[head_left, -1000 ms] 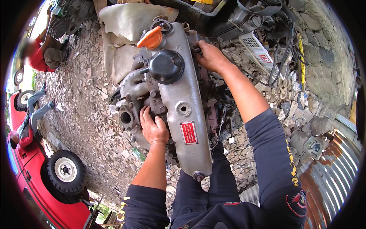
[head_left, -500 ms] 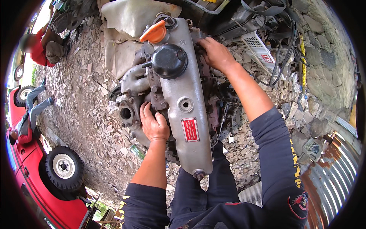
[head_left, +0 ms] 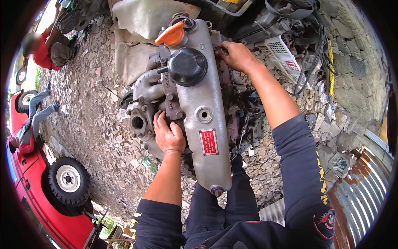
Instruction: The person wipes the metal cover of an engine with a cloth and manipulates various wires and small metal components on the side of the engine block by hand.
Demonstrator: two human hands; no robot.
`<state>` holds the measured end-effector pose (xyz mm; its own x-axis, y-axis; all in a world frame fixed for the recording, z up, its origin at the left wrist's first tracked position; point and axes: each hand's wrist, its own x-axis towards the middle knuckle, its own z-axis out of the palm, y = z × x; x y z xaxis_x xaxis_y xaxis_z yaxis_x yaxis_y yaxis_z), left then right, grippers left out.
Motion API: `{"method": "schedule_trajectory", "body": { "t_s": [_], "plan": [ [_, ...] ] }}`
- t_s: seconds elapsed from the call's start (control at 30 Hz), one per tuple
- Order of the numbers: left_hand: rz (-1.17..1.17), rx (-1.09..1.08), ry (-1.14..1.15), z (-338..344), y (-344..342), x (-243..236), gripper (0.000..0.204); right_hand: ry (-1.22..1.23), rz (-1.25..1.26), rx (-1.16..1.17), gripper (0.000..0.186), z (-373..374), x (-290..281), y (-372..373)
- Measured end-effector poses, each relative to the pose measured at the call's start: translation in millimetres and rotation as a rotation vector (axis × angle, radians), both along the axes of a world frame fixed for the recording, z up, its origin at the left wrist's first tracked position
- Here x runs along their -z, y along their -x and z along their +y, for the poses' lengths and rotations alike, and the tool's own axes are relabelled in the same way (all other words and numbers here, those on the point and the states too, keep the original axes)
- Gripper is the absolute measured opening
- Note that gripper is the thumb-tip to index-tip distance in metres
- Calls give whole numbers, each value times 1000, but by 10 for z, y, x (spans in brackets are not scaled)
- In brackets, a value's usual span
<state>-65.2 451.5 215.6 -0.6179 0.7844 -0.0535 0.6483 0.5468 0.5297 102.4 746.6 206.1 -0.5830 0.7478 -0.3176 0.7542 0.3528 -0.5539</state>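
Note:
An engine [head_left: 209,101] stands upright in front of me, topped by a long grey valve cover with a red label plate. A round black cap [head_left: 187,66] and an orange filler cap [head_left: 171,35] sit toward its far end. My left hand [head_left: 169,135] presses against the engine's left side beside the manifold [head_left: 146,89], fingertips tucked in by the castings and thumb apart. On the far right side, my right hand [head_left: 237,56] grips the edge of the engine with bent fingers. Its fingertips are partly hidden there.
Broken stone covers the ground [head_left: 95,112]. A red vehicle [head_left: 52,199] stands at left, near two people. Beige sheeting [head_left: 134,58] lies behind the engine. At right are a white plastic crate [head_left: 282,54], black cables, a stone wall [head_left: 356,62] and rusty corrugated metal [head_left: 356,207].
My right hand's fingers are bent more closely at the engine's edge. My left hand keeps its place on the engine. The whole view has shifted slightly.

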Motion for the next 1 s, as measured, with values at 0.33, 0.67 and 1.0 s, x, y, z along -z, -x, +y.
{"method": "schedule_trajectory", "body": {
  "t_s": [0.33,0.67,1.0],
  "plan": [
    [23,-2,0,-20,2,13,47,-38,-64,17,31,-41,-69,24],
    [50,-6,-35,-38,11,26,47,-97,-20,29,44,-68,43,15],
    [58,204,-119,-17,91,50,57,-225,145,-23,28,-139,19,-14]
  ]
}}
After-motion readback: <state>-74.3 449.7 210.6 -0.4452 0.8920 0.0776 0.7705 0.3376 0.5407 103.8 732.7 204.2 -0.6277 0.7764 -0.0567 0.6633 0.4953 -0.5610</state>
